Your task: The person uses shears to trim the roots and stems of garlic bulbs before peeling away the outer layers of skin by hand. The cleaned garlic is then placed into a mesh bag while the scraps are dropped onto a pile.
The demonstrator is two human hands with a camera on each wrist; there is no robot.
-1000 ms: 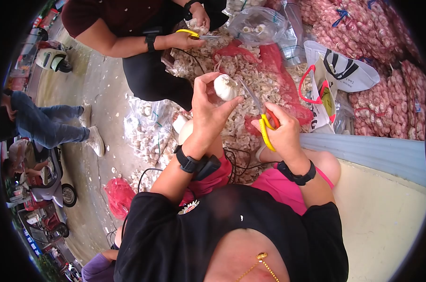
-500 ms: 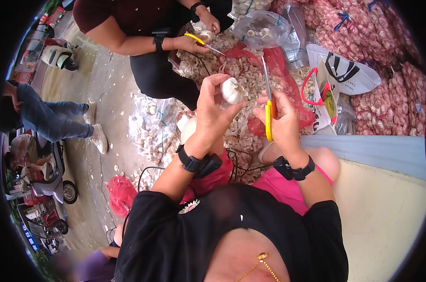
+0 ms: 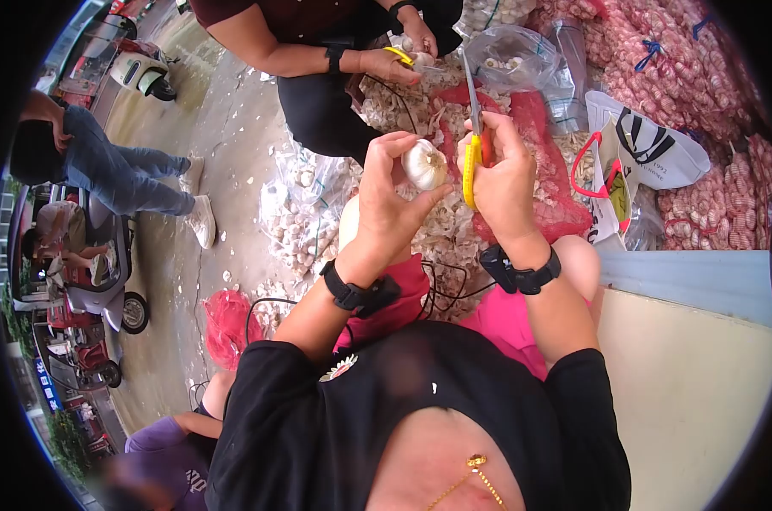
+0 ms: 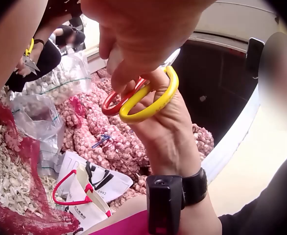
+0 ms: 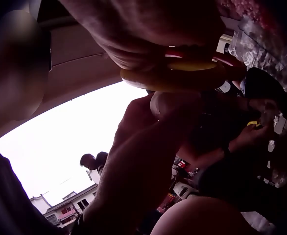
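In the head view my left hand (image 3: 388,198) pinches a white garlic bulb (image 3: 425,164) between fingers and thumb, its cut or root face turned toward the scissors side. My right hand (image 3: 504,179) grips scissors by the yellow and red handles (image 3: 470,170), with the metal blades (image 3: 473,98) pointing up and away, just right of the bulb and apart from it. The left wrist view shows the yellow handle loop (image 4: 151,107) around the right hand's fingers; the bulb is mostly hidden there. In the dark right wrist view the handles (image 5: 173,79) lie across the hand.
Peelings and red netting (image 3: 544,162) cover the ground ahead. A clear bag of garlic (image 3: 296,226) lies left, a white tote bag (image 3: 659,149) right, beside netted garlic sacks (image 3: 659,64). Across from me another person's hand (image 3: 390,66) holds yellow scissors. A pale wall (image 3: 684,366) stands at right.
The scissors have swung from pointing at the bulb to pointing upward, and my right hand has moved closer to the left. The bulb's stem side has turned. The head view has shifted.
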